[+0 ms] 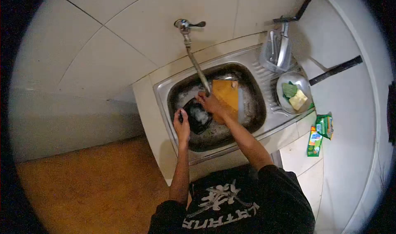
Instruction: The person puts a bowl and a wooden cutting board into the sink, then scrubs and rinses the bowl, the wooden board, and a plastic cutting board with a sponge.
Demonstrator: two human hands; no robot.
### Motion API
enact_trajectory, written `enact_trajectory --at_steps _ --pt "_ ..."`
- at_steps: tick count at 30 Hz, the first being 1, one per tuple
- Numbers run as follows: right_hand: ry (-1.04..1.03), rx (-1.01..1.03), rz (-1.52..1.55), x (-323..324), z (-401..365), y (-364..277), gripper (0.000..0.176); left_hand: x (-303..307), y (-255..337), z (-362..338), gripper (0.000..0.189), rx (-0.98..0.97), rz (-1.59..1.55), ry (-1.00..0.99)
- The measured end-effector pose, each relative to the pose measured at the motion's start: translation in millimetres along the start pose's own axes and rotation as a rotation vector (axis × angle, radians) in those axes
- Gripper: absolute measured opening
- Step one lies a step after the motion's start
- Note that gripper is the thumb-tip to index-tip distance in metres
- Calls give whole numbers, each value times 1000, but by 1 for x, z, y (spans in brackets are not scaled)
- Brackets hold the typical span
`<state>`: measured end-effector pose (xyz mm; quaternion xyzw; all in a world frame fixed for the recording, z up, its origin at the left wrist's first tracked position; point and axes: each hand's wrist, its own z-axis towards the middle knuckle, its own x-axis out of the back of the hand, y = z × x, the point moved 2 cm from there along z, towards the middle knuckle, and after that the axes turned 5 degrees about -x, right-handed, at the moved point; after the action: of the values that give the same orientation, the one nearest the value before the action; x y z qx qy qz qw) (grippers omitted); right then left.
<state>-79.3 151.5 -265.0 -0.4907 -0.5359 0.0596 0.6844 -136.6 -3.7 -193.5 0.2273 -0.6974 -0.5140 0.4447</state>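
Observation:
A black bowl [198,117] is tilted inside the sink, with whitish water or a shine in its middle. My left hand [182,126] grips its left edge, thumb and fingers around the rim. My right hand [211,104] is closed at the bowl's upper right edge, just below the end of the tap spout [199,72]; its fingertips are partly hidden. Beneath my right wrist an orange cutting board [226,94] lies in the sink, its lower part covered by my forearm.
The metal sink [256,128] has a dark, stained basin. Knives and other utensils stand in a clear plastic container [270,65] on the ridged drainboard. A metal bowl [306,83] holds a green scouring pad [289,90] and a yellow sponge [298,100]. Green packets [314,142] lie at the right.

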Motion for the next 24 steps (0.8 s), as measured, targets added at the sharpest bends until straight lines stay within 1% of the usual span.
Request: enact_trajectory --at_steps 1,2,3,5,6,8,9,10,11,12,13,14,16,17,19,20,21,22,23,24 --pt "81 -17 216 -12 10 1 23 7 -2 -1 48 3 15 10" --pt "161 -35 430 -22 22 4 24 9 -4 -2 48 55 -7 26" --pt "156 -31 439 -31 40 15 24 10 -5 -3 47 106 -32 40" --pt "23 163 682 -44 69 33 25 15 -4 0 48 123 -51 26" --pt "25 161 686 -43 70 30 25 15 -4 0 48 140 -79 5" --pt "228 308 459 -26 65 16 21 12 -5 2 49 159 -106 -21" --pt "327 377 340 -15 61 8 19 9 -9 2 55 204 -160 -20" --pt "330 371 338 2 57 -3 19 6 -11 2 60 250 -215 -19" --pt "164 227 185 18 53 -17 20 4 -11 2 60 250 -213 -27" --pt "-1 81 33 24 51 -21 20 4 -8 3 67 292 -138 -28" --pt "5 76 33 24 48 -17 20 3 -4 4 73 330 -62 -28" --pt "27 94 5 26 45 -14 21 3 1 3 73 327 -61 -36" --pt "70 129 -52 23 37 -1 23 2 33 -3 80 557 -114 -104" --pt "90 148 -80 21 33 6 25 1 30 -1 80 555 -112 -110" --pt "114 161 -111 19 19 18 26 -1 13 5 79 600 -235 -101" --pt "42 278 -245 16 10 22 26 -3 2 9 79 598 -235 -108" --pt "-29 394 -378 17 3 23 25 -6 -2 13 76 568 -372 -136" --pt "-24 391 -382 21 1 27 25 -10 -5 15 73 536 -508 -163" --pt "-182 155 -188 22 0 34 25 -11 -9 16 73 533 -508 -168" --pt "-334 -81 8 26 -2 40 25 -12 0 16 70 556 -436 -191"
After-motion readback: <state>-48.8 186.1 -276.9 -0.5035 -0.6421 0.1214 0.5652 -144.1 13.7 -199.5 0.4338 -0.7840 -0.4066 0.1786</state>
